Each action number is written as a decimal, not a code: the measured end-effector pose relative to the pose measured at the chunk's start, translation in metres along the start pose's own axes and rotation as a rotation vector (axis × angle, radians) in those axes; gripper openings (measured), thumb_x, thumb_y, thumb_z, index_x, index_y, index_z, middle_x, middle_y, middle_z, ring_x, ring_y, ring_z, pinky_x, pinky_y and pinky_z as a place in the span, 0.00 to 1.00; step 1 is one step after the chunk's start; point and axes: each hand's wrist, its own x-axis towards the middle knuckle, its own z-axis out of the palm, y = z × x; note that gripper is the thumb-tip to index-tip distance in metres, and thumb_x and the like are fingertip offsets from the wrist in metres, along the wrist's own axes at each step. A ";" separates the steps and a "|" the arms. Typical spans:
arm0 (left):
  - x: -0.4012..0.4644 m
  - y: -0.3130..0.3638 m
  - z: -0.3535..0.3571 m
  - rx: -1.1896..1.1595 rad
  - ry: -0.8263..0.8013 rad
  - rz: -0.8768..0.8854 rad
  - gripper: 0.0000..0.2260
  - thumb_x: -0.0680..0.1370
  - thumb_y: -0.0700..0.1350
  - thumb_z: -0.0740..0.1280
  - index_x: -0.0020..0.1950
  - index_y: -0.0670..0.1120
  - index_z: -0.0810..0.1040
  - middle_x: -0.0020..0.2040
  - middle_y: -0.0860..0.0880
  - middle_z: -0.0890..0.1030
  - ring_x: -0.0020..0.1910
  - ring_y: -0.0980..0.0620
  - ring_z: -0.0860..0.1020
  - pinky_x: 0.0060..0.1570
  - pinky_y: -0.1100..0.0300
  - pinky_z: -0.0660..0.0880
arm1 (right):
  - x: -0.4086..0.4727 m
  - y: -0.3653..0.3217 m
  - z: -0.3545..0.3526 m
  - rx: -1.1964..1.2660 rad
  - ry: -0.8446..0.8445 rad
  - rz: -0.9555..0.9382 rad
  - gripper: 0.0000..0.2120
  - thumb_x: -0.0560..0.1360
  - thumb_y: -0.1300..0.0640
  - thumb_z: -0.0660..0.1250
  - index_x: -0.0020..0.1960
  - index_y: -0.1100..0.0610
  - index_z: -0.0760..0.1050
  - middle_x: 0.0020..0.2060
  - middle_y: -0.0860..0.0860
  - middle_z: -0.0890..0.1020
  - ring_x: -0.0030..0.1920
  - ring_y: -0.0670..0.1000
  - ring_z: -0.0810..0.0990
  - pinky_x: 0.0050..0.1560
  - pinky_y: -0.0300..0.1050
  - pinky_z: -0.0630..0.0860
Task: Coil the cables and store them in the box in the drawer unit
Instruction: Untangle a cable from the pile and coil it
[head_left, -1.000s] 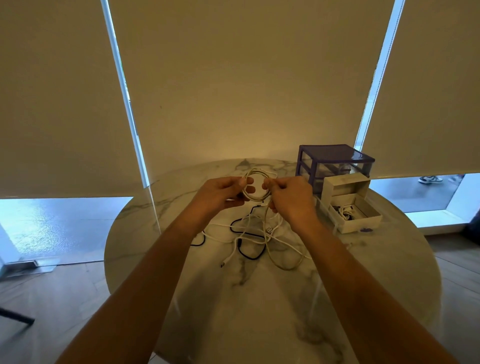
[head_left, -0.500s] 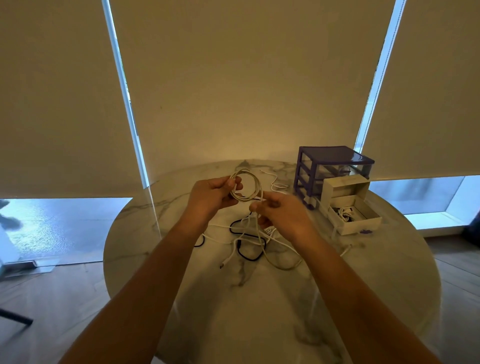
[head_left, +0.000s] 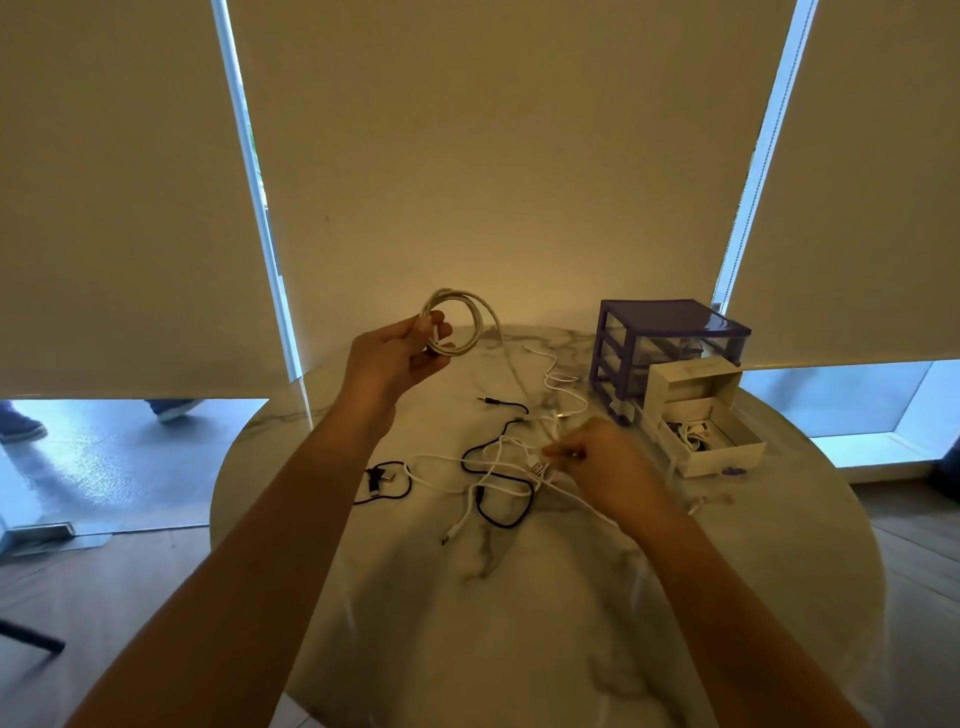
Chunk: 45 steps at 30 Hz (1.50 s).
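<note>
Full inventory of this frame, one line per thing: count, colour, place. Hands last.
coiled cable: 1, white, held up above the table's far left, its tail running down to the pile
loose white cables: several, tangled, count unclear, table centre
black cables: at least 2, in and left of the pile
drawer unit: 1, purple frame, clear drawers, table far right
box: 1, white, open, in front of the drawer unit, a cable inside
table: 1, round, white marble
roller blinds: 3, beige, behind the table
left hand: grips the coil
right hand: pinches a white cable at the pile
</note>
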 end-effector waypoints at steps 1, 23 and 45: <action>0.000 0.001 0.000 -0.003 -0.010 -0.007 0.10 0.80 0.41 0.64 0.58 0.40 0.80 0.49 0.46 0.84 0.46 0.51 0.83 0.42 0.64 0.80 | 0.001 0.000 -0.003 0.063 0.094 -0.017 0.11 0.77 0.63 0.66 0.57 0.59 0.81 0.48 0.50 0.79 0.46 0.42 0.73 0.38 0.22 0.66; -0.017 -0.006 0.021 0.050 -0.207 -0.133 0.06 0.78 0.41 0.67 0.52 0.44 0.82 0.50 0.46 0.84 0.46 0.46 0.82 0.43 0.62 0.81 | 0.031 -0.014 -0.015 1.355 0.211 0.100 0.15 0.77 0.59 0.66 0.63 0.57 0.76 0.48 0.51 0.84 0.45 0.48 0.80 0.45 0.40 0.77; -0.011 -0.020 0.025 0.158 -0.125 -0.002 0.12 0.78 0.40 0.67 0.60 0.38 0.80 0.48 0.45 0.83 0.45 0.52 0.81 0.43 0.64 0.80 | 0.031 -0.039 -0.002 1.034 -0.095 0.147 0.13 0.71 0.68 0.71 0.55 0.63 0.78 0.38 0.58 0.81 0.34 0.52 0.79 0.36 0.40 0.81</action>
